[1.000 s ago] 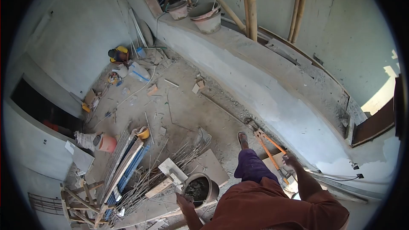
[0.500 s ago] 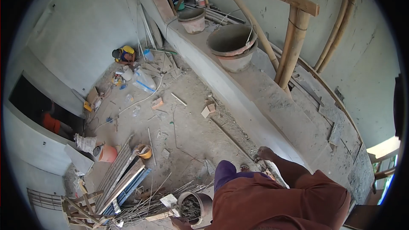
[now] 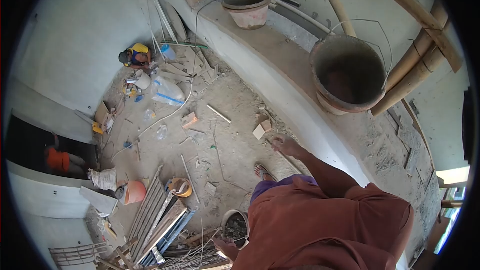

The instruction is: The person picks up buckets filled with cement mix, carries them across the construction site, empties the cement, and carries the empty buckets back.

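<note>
Below the middle of the view, my left hand (image 3: 226, 248) is beside the lower edge of a bucket (image 3: 235, 226) with dark, wet-looking mix inside. Its fingers look apart; whether they touch the bucket is unclear. My right hand (image 3: 285, 146) hangs in the air with loosely bent, parted fingers and holds nothing. It appears above the debris strip along the low wall, near a broken block (image 3: 259, 131). My sandalled foot (image 3: 262, 171) shows below it. On the wide ledge, a large empty bucket (image 3: 349, 75) with a wire handle stands up and right of that hand.
Another bucket (image 3: 247, 7) stands farther along the ledge (image 3: 290, 65), near bamboo poles (image 3: 417, 65). A person (image 3: 136, 56) crouches by the far wall; another (image 3: 59, 160) is in the dark opening. Planks (image 3: 159, 225), rods and an orange bucket (image 3: 180, 187) lie lower left.
The view has shifted toward the ledge, whose buckets now look larger. My right hand has left the orange-handled tool's area and moved forward. My left hand remains near the bucket of mix.
</note>
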Demonstrator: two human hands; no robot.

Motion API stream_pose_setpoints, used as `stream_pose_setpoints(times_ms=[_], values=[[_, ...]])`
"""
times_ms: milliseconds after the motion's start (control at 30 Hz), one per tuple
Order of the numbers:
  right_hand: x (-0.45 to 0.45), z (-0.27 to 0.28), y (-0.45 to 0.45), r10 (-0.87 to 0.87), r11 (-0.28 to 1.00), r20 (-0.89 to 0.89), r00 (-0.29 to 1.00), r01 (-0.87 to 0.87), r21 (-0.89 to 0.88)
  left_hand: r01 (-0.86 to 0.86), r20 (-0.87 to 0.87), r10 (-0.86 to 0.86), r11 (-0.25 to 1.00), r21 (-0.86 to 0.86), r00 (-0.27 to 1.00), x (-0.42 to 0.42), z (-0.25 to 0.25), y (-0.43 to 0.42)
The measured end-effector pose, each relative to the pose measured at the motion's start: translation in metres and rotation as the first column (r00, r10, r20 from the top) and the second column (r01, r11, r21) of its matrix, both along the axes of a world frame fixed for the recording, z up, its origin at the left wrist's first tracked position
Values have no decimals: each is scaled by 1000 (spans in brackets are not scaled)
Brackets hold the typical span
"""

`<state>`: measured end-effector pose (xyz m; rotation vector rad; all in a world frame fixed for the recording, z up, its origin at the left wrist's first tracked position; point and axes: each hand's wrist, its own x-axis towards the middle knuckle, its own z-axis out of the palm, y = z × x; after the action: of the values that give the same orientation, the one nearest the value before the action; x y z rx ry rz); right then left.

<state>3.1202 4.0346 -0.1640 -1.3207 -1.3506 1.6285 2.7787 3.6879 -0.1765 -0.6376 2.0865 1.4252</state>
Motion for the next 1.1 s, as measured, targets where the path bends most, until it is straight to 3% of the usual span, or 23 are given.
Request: stream_pose_setpoints(times_ms=[67,133,167,233,267,367,433,500,567,633,700,767,933,1033,1100], values=[[-16,48,52,-104,992,-59,993,107,62,-95,10,94,991,94,995,-22,-4,38],[-20,89,104,-257,933,-193,947,295,206,-62,-7,64,992,106,998,-34,24,82],[-20,112,136,-332,870,-289,898,410,274,-35,-31,39,990,136,999,-40,37,108],[-13,151,198,-556,703,-253,792,611,365,56,-115,-41,989,138,993,-57,53,155],[-3,151,235,-588,590,-381,714,700,402,77,-92,-61,981,180,994,-61,69,183],[22,192,317,-825,310,-290,485,817,486,133,-98,-112,958,252,989,-98,75,247],[34,205,370,-842,287,-335,424,876,388,213,-126,-181,920,328,975,-112,93,293],[35,216,406,-833,302,-368,414,897,323,257,-160,-218,920,295,963,-123,108,342],[33,226,426,-876,331,-271,398,906,262,312,-205,-263,913,264,943,-141,118,388],[35,230,441,-879,407,-178,443,890,204,423,-172,-386,837,347,906,-155,125,434],[39,220,453,-892,402,-144,428,898,180,414,-164,-381,851,322,910,-159,135,485],[21,236,446,-884,391,-210,418,907,158,482,-169,-452,816,319,876,-166,140,525],[49,203,451,-817,329,-469,335,939,98,589,-168,-565,753,294,807,-150,174,633],[40,217,442,-831,285,-466,305,952,113,672,-169,-661,653,349,731,-140,210,691],[42,228,432,-839,253,-471,273,961,108,751,-231,-748,486,446,621,-132,241,730]])
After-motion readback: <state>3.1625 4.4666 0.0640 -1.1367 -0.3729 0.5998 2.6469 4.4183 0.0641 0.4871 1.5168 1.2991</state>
